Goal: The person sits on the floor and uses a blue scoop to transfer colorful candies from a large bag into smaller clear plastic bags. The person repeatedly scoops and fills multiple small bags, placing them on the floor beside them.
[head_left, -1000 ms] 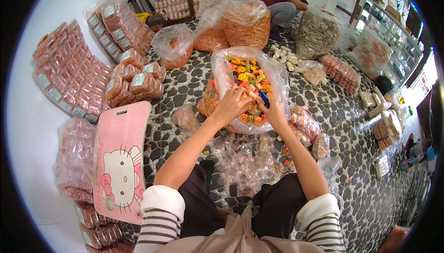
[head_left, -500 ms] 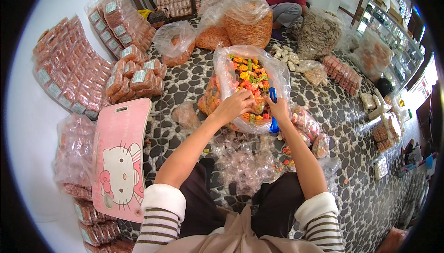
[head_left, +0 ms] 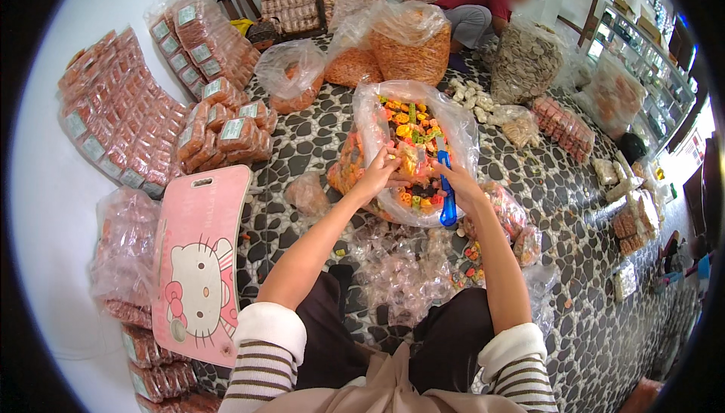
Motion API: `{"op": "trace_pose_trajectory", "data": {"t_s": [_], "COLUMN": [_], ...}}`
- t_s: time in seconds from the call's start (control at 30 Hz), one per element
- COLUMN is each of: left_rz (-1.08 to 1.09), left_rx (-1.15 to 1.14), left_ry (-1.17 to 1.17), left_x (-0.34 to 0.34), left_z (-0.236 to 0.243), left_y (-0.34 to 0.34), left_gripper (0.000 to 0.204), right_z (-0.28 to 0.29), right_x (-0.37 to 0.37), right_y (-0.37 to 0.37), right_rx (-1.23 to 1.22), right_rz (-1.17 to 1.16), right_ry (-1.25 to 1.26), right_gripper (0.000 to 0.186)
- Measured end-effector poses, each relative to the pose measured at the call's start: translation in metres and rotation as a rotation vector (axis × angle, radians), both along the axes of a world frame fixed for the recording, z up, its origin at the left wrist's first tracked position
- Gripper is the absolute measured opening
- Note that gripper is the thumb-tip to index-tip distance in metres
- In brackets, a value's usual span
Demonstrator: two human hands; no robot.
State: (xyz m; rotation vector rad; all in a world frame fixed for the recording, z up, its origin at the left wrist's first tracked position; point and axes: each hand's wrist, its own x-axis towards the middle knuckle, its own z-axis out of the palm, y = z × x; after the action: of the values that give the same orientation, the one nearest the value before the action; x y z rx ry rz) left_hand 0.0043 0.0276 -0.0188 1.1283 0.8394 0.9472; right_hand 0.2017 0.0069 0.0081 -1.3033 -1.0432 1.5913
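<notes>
A large clear plastic bag (head_left: pixel 365 103) stands open before me, full of colourful wheel-shaped and other small snacks (head_left: pixel 411 120). Over its mouth, my left hand (head_left: pixel 380 174) pinches what looks like a small clear packet of snacks (head_left: pixel 411 162); its outline blends with the pieces behind it. My right hand (head_left: pixel 461 185) is closed round a blue-handled cutter knife (head_left: pixel 448 205), whose metal end points away from me. The right fingertips are close to the packet, and I cannot tell whether they touch it.
A pink cat-printed board (head_left: pixel 200 262) lies at my left beside stacked snack packs (head_left: pixel 121 111). Crumpled clear plastic (head_left: pixel 404 269) lies before my knees. Filled packets (head_left: pixel 502 213) sit right of the bag. Large snack sacks (head_left: pixel 411 43) and a crouching person (head_left: pixel 479 5) are farther back.
The knife has swung so its metal end shows above my right hand. My left hand has shifted slightly left, its fingers opening out a little. The whole view has moved slightly.
</notes>
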Motion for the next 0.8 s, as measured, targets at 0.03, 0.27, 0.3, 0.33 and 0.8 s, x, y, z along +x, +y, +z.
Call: {"op": "trace_pose_trajectory", "data": {"t_s": [0.03, 0.27, 0.3, 0.33, 0.8], "left_rz": [-0.011, 0.042, 0.063, 0.083, 0.338], "left_rx": [-0.020, -0.147, -0.145, -0.142, 0.390], "left_ry": [-0.007, 0.013, 0.007, 0.001, 0.359], "left_x": [-0.001, 0.007, 0.010, 0.014, 0.030], "left_z": [-0.001, -0.006, -0.008, -0.010, -0.006], "left_y": [0.000, 0.000, 0.000, 0.000, -0.016], "left_gripper": [0.017, 0.040, 0.043, 0.046, 0.028], "right_z": [-0.001, -0.018, -0.021, -0.023, -0.027], "right_x": [-0.001, -0.004, -0.004, -0.004, -0.013], "right_y": [0.000, 0.009, 0.010, 0.011, 0.009], "right_rx": [-0.007, 0.215, 0.271, 0.309, 0.571], "right_rz": [0.009, -0.083, -0.139, -0.165, -0.194], "right_ry": [-0.004, -0.158, -0.191, -0.297, -0.733], "right_gripper": [0.029, 0.015, 0.017, 0.019, 0.019]}}
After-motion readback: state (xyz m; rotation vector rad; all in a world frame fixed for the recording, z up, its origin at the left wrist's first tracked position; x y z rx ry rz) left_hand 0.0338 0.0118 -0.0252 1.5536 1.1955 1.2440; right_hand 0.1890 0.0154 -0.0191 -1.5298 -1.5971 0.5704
